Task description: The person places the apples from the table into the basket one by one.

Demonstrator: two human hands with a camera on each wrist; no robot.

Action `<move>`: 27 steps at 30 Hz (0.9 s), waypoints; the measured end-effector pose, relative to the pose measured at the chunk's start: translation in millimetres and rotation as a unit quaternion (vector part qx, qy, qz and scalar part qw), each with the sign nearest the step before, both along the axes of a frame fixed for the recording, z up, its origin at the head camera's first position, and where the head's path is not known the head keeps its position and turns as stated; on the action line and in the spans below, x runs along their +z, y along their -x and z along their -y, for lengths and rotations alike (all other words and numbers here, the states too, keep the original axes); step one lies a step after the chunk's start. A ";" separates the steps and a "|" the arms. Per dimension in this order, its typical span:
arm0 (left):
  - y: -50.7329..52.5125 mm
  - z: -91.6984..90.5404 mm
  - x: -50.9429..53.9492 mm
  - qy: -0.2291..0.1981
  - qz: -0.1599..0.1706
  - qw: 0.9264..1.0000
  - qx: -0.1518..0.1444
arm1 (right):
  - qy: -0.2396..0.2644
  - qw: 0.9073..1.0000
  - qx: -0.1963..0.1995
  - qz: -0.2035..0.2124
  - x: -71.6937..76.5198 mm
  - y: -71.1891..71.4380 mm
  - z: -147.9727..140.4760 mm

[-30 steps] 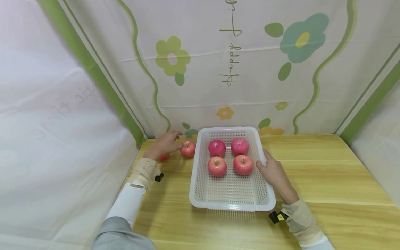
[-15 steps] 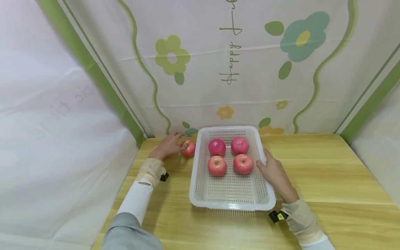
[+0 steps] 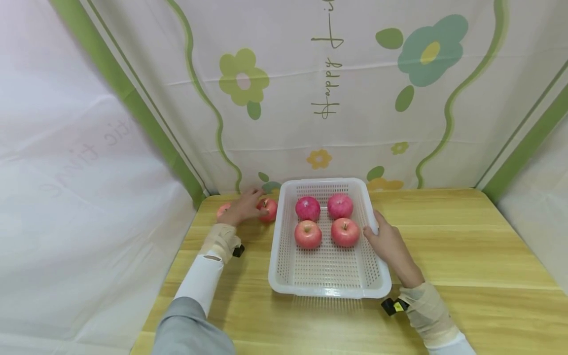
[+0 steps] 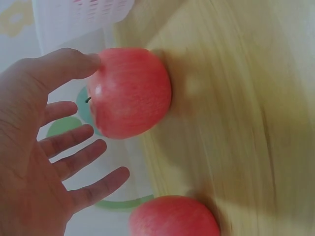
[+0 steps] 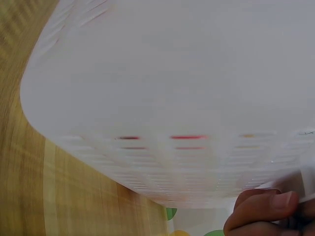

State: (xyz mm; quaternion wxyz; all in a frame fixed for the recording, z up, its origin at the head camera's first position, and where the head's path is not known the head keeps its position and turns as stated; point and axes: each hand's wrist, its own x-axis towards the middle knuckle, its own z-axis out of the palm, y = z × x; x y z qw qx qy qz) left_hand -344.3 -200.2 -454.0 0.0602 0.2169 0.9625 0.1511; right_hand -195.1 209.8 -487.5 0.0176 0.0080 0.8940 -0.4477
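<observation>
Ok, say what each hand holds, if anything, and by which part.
The right hand grips the white basket by its right rim. The left hand, fingers spread at an apple, holds nothing.

Bright head view, glare on the table [image 3: 327, 331], soft shadows, dimmer right wrist view, perhaps blurred

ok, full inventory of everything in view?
basket: 1, white, on table
round fruits: 2, magenta, basket's far half
apples: 2, red, basket, just nearer
loose apples: 2, red, left of basket
table: 1, yellow-brown wood, underneath
fabric walls: 3, white with green edging, back and sides
wrist cameras: 2, black, at wraps
wraps: 2, beige, wrists
sleeves: 2, white, grey over left
hands: 2, bare; left at loose apple, right gripping basket rim
</observation>
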 end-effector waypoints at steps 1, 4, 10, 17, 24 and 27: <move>0.0 -0.5 -0.3 0.000 0.003 1.000 0.000 | 0.001 1.000 -0.001 0.001 0.2 -0.1 0.2; 0.6 -1.9 -2.2 -0.005 0.011 1.000 -0.002 | 0.002 1.000 0.000 0.001 0.2 0.3 -0.1; -0.7 -5.3 -3.5 -0.016 0.026 1.000 0.001 | 0.001 1.000 0.000 0.003 0.0 1.5 -0.6; -0.4 -8.2 -6.5 -0.014 0.033 0.999 -0.007 | 0.006 1.000 0.001 0.006 -0.2 1.3 -0.8; 1.1 -8.1 -13.6 -0.017 0.029 0.999 -0.017 | 0.009 1.000 -0.001 0.008 0.2 1.5 -0.7; 1.4 -7.5 -17.0 -0.020 0.024 0.999 -0.021 | 0.009 1.000 -0.001 0.008 0.1 1.6 -0.5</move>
